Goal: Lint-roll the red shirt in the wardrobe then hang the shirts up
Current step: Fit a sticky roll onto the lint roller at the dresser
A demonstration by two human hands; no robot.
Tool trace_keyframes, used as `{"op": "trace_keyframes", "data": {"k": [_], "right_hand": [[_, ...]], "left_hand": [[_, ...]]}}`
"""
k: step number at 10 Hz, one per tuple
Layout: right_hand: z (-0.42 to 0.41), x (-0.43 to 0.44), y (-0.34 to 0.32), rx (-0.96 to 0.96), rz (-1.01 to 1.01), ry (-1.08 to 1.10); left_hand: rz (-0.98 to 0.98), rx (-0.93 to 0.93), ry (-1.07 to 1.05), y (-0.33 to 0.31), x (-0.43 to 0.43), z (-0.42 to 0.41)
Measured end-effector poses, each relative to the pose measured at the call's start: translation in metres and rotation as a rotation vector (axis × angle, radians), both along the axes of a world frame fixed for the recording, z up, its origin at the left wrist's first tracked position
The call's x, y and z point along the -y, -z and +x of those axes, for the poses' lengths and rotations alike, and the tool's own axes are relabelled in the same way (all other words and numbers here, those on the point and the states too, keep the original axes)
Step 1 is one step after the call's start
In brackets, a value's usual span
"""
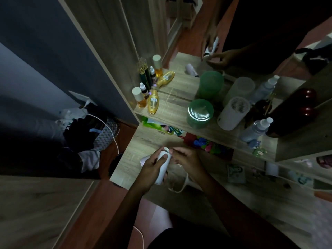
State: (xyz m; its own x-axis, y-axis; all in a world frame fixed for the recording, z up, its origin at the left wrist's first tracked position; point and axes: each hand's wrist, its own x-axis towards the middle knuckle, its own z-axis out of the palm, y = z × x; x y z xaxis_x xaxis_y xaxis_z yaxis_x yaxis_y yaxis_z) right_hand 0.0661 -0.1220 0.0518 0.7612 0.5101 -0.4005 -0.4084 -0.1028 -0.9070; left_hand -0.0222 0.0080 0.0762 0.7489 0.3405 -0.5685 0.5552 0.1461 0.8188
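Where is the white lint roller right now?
In the head view, the lint roller is low in the middle, held over the wooden desk between the left hand and right hand.

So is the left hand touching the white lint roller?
Touching. The head view shows the left hand wrapped around the lint roller, thumb pressed across its white body.

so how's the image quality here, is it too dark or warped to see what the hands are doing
Head view: dim overall, corners nearly black; wide-angle bending curves the shelf edges; mirror doubles the bottles. Left hand and right hand still read clearly, both on the white lint roller, slightly soft.
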Motion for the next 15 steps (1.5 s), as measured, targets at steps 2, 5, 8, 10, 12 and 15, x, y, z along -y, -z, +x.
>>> {"op": "trace_keyframes", "data": {"k": [2,5,8,10,12,15], "right_hand": [[-0.001,0.000,0.010,-0.091,-0.002,0.013],[0.006,0.003,0.062,0.278,-0.474,-0.016],[0.008,0.010,0.098,0.587,-0.899,-0.252],[0.003,0.009,0.096,0.511,-0.888,-0.213],[-0.018,-0.006,0.018,-0.146,-0.248,-0.055],[-0.040,-0.011,-0.008,-0.513,0.074,-0.047]], "left_hand": [[-0.077,-0.004,-0.020,-0.001,-0.003,-0.001],[-0.034,-0.089,-0.045,0.003,-0.003,0.005],[-0.048,-0.100,-0.155,0.008,-0.004,0.010],[-0.067,-0.069,-0.272,0.005,-0.010,0.015],[-0.003,0.028,-0.368,-0.002,-0.014,0.022],[0.199,0.176,-0.331,-0.009,-0.007,0.017]]}}
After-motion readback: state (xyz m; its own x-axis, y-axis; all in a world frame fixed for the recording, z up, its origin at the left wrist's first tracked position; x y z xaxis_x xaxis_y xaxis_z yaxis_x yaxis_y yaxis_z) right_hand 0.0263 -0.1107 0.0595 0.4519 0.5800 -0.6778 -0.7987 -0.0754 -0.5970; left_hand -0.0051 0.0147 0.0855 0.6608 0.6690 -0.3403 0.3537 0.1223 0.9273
